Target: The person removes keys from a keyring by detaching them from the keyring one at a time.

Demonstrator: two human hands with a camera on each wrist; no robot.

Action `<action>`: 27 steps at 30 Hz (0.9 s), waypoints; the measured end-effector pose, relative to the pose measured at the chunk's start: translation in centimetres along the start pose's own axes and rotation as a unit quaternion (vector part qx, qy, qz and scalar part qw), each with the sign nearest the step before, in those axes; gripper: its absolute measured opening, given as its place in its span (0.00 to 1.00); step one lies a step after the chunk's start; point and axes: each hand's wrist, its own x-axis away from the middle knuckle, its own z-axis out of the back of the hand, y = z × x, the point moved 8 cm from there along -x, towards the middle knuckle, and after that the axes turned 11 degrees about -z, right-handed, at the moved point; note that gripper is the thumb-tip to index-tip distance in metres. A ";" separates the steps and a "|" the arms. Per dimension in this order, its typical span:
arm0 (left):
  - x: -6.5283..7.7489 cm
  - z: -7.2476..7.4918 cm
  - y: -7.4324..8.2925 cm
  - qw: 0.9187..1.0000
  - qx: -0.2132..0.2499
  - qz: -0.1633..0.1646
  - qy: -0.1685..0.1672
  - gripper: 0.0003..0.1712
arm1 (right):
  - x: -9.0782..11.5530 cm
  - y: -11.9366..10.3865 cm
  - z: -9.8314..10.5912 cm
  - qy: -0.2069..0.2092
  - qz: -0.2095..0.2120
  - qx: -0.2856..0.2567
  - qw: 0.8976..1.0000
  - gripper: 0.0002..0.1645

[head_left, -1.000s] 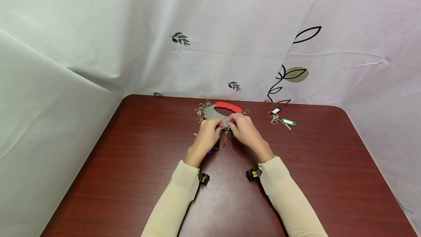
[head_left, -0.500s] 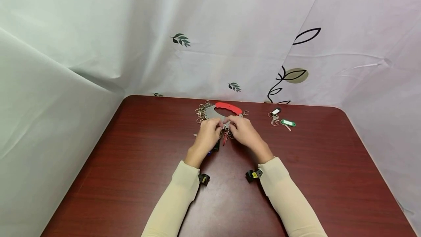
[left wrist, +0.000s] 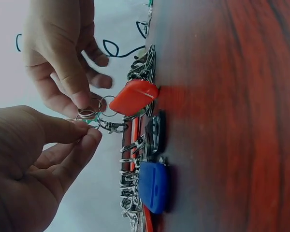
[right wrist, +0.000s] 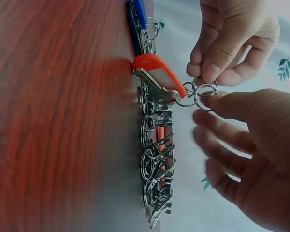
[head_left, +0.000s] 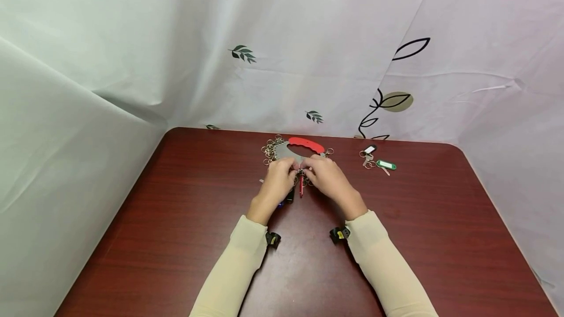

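Over the near edge of a grey metal key holder plate (head_left: pixel 282 150) with a red handle (head_left: pixel 307 144), both hands meet fingertip to fingertip. My left hand (head_left: pixel 277 177) pinches a metal clasp ring between thumb and index finger. Opposite it, my right hand (head_left: pixel 328 177) pinches the split ring (right wrist: pixel 206 96) linked there, its other fingers spread loosely. From these rings hang a red key tag (right wrist: pixel 176 77) and a silver key (right wrist: pixel 152 83). In the left wrist view the red tag sits just above several metal snap clips (left wrist: pixel 130 176) lining the plate. Fingertips partly hide the rings.
A blue tag (left wrist: pixel 154 188) and a black tag (left wrist: pixel 156 133) hang on the holder, close to the left hand. Farther right on the brown table (head_left: pixel 440 219) lie a black-tagged key (head_left: pixel 369 149) and a green-tagged key (head_left: pixel 386 164). A white curtain (head_left: pixel 282 62) stands behind.
The right fingers have shifted on the ring and come closer to the left fingertips. The red tag has swung from slanted to hanging straight. The left hand has stayed nearly in place.
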 end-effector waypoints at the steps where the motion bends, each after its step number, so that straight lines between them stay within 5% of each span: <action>1: 0.0 0.0 0.0 1.000 0.000 0.000 0.000 0.06 | 0.0 -0.1 0.1 0.006 0.008 0.005 1.000 0.05; 11: 0.0 -0.1 0.1 1.000 -0.002 -0.006 -0.006 0.06 | 0.2 -0.8 0.8 0.042 0.032 0.016 0.998 0.04; 27: 0.0 -0.2 0.2 1.000 -0.008 -0.021 -0.008 0.06 | -0.1 0.8 1.3 0.094 -0.052 -0.100 0.989 0.03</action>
